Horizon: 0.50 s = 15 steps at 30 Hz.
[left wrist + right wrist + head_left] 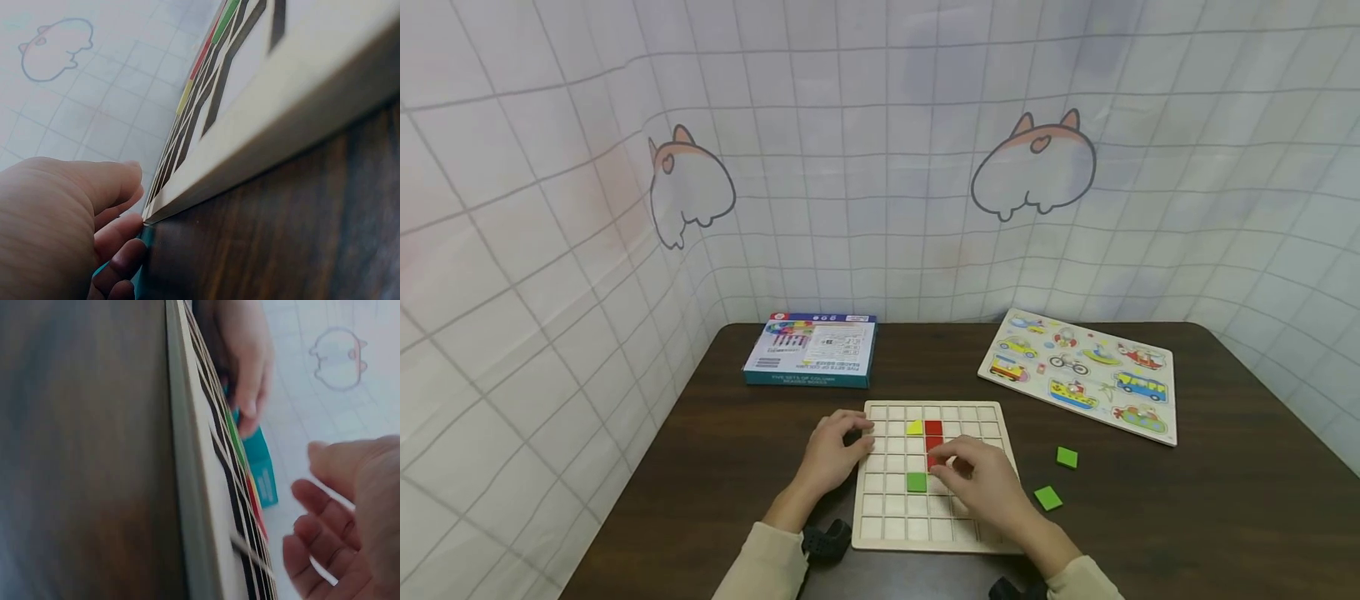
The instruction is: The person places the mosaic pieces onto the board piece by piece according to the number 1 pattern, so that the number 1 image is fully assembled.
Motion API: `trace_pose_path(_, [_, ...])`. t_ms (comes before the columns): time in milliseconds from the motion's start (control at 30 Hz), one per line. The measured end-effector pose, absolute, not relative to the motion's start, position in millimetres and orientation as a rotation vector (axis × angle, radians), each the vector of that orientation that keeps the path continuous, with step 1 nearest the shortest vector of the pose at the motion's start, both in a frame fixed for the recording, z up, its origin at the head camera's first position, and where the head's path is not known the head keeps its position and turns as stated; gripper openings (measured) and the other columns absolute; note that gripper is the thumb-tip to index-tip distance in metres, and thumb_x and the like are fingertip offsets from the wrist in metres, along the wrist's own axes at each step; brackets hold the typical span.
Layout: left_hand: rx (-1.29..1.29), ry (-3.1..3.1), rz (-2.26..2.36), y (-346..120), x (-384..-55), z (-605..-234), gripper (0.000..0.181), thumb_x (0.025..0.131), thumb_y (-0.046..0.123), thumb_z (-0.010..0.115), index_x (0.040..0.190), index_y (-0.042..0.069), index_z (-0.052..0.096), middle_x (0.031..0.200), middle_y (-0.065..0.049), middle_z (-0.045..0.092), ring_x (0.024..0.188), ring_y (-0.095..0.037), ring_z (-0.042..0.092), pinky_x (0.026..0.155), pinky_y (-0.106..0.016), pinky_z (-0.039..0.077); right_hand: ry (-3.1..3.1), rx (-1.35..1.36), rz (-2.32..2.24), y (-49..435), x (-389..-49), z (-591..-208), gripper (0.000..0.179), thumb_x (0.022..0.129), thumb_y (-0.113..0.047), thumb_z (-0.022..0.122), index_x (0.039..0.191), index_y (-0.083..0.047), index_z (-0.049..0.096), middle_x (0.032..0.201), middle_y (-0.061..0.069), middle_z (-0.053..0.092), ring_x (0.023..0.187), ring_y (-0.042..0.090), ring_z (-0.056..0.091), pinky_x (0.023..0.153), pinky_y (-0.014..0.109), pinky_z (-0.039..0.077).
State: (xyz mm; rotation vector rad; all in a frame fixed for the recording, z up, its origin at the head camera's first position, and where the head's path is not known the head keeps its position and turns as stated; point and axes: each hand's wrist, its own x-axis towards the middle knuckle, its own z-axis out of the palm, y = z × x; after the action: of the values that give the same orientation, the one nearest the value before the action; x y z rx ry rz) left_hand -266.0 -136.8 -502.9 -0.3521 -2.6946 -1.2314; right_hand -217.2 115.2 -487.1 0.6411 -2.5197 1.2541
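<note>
A square wooden grid board [895, 529] lies on the table. In its cells are a yellow piece [915, 427], a column of red tiles [933, 428] and a green tile [917, 482]. My left hand [835, 450] is at the board's left edge, fingers loosely bent; in the left wrist view its fingertips [139, 222] come right up to the board's corner. My right hand [988, 483] hovers over the board, with thumb and index finger beside the lower red tile and partly covering it. The right wrist view shows its bent fingers [325, 540] apart from the thumb, nothing visible between them.
Two loose green tiles, one nearer [1048, 498] and one farther [1067, 457], lie right of the board. A flat boxed set [808, 380] sits at the back left. At the back right is a vehicle picture puzzle [1041, 371]. A gridded curtain [880, 208] hangs behind the table.
</note>
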Motion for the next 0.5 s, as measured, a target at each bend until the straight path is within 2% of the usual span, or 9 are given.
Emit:
trace_pose_path(267, [-0.348,-2.692,-1.237,-138,-267,-505,0.022,0.093,0.022,0.068,0.113,0.015,0.072,0.128,-0.002,0.061,0.12,-0.027,0.05,0.098,-0.053,0.041,-2.48,0.577,1.179,144,-224,-475,0.014,0.088,-0.01,0.073,0.102,-0.012,0.076,0.093,-0.009,0.069,0.073,0.004,0.058,0.065,0.024,0.051])
trace_pose_path(500, [-0.34,-2.694,-1.245,-138,-268,-506,0.022,0.092,0.022,0.069,0.113,0.016,0.073,0.128,-0.001,0.061,0.12,-0.027,0.05,0.099,-0.053,0.04,-2.431,0.559,1.021,182,-233,-472,0.017,0.087,-0.007,0.073,0.102,-0.014,0.075,0.088,-0.012,0.065,0.066,0.006,0.05,0.058,0.023,0.045])
